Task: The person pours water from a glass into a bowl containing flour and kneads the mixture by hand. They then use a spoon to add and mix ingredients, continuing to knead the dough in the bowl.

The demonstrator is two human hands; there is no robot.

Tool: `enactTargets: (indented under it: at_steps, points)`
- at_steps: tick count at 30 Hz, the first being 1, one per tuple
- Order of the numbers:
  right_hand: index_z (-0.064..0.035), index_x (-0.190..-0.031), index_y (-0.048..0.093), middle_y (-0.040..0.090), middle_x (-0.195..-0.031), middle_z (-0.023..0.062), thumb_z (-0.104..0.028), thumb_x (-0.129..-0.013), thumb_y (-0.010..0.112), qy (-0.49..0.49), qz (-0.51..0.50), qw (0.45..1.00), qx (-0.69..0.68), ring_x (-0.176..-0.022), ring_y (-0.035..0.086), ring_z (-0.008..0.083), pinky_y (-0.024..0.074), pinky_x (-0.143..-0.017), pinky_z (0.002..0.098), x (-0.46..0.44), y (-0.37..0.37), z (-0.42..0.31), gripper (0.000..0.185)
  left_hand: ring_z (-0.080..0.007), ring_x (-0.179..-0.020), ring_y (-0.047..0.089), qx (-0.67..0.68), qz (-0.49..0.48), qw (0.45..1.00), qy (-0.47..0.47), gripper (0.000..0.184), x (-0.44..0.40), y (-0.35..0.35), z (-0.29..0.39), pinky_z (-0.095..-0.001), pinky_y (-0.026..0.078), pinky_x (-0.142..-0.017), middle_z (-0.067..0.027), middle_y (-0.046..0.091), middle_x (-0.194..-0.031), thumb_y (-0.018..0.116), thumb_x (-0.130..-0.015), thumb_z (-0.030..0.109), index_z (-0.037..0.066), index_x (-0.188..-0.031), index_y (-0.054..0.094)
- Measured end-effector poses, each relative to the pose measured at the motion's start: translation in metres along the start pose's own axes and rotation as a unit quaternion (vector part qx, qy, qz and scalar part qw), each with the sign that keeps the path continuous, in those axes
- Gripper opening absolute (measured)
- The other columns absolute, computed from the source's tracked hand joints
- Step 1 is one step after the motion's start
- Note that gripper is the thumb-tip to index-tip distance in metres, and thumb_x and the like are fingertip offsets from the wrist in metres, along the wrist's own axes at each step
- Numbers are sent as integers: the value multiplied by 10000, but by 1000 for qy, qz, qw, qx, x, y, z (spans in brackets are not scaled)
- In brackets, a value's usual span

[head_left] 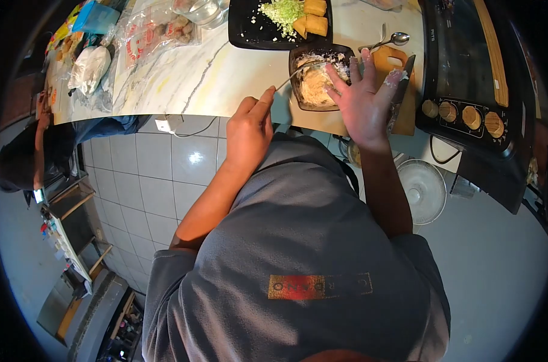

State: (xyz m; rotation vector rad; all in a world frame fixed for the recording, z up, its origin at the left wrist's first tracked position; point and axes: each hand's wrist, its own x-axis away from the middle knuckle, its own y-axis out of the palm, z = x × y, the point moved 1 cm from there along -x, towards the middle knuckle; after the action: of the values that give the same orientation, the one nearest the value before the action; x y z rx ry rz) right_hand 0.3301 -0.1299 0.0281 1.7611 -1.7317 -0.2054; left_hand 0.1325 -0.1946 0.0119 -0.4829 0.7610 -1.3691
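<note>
A dark square bowl (296, 96) near the counter's front edge holds a beige, doughy mixture (318, 88) with white powder around it. My left hand (248, 130) is closed around the handle of a thin metal utensil (291, 77). The utensil's far end reaches into the bowl, and its head does not show clearly enough to tell spoon from fork. Over the bowl's right side, my right hand (367, 104) is open, fingers spread and tips coated in white, sticky residue. Beside that hand a knife (401, 90) lies by a wooden cutting board (385, 58).
Behind the bowl, a black tray (245, 37) carries chopped green-white pieces and orange-brown blocks. A spoon (399, 39) and fork lie right of it. A stove with wooden knobs (471, 117) stands at right. Plastic bags (146, 37) and a glass bowl (203, 13) are at left. Another person stands far left.
</note>
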Motion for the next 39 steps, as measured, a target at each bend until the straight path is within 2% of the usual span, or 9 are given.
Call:
enactTargets:
  at_steps: [3,8,9,11,18,20,24,26,39]
  points:
    - [-196,-1563,60,-32,-1622,136,-893,-793,207,-9,-4,1000,11,-1458,147,437,88,-1139,611,-1,-2,3,1049,-274,-585,563,35,9,999,-6,362,3,-8,5,-385,470,-577,-119,551,-720,622,-844,-37,70,-1186,673]
    - [-189,-1493,284,139,-1562,153,-869,-812,257,8,6,993,-119,-1449,172,424,98,-1145,610,-5,1,-1,963,-260,-588,567,47,8,999,-11,330,14,-6,3,-362,469,-573,-121,557,-709,623,-855,-28,65,-1167,680]
    - [-189,-1493,284,139,-1562,153,-869,-812,257,9,4,993,-119,-1449,172,424,98,-1145,610,-5,0,-1,963,-258,-590,570,52,14,998,-18,326,14,-4,1,-361,470,-574,-121,559,-708,622,-854,-29,64,-1161,682]
    - [-175,-1556,42,-21,-1615,151,-874,-813,210,24,-31,993,-115,-1463,167,406,91,-1154,593,-4,-1,-2,1035,-259,-591,572,49,21,998,-23,320,13,0,-1,-363,472,-576,-122,562,-710,623,-855,-28,63,-1156,685]
    - [-170,-1557,38,-57,-1616,156,-871,-817,207,13,-18,998,-55,-1476,148,369,52,-1154,600,-1,-2,3,1033,-270,-594,574,45,34,998,-34,302,14,2,-3,-374,472,-576,-126,567,-703,623,-863,-13,64,-1148,686]
    - [-190,-1536,181,-8,-1615,155,-858,-822,263,9,5,998,-65,-1476,144,365,78,-1157,588,0,-2,3,981,-270,-593,575,42,26,998,-32,302,15,-1,-1,-374,471,-574,-126,568,-703,622,-863,-12,65,-1148,686]
    - [-183,-1548,143,-4,-1617,153,-863,-819,248,12,-3,998,-61,-1475,151,366,71,-1159,582,-1,-1,4,1003,-267,-590,572,37,22,999,-31,298,16,3,0,-375,468,-570,-124,565,-699,621,-863,-9,70,-1143,688]
    - [-162,-1559,24,-61,-1619,159,-836,-853,174,24,-33,999,-25,-1478,154,358,56,-1165,560,1,0,2,988,-267,-585,568,26,25,999,-32,298,12,3,-2,-375,467,-568,-122,562,-695,623,-863,-6,72,-1143,688]
    - [-162,-1561,76,-8,-1623,150,-842,-846,190,-15,-31,999,13,-1475,153,371,45,-1169,551,3,3,5,993,-274,-567,568,-3,42,998,-48,237,9,-3,-1,-371,458,-537,-118,559,-678,633,-872,40,68,-1096,703]
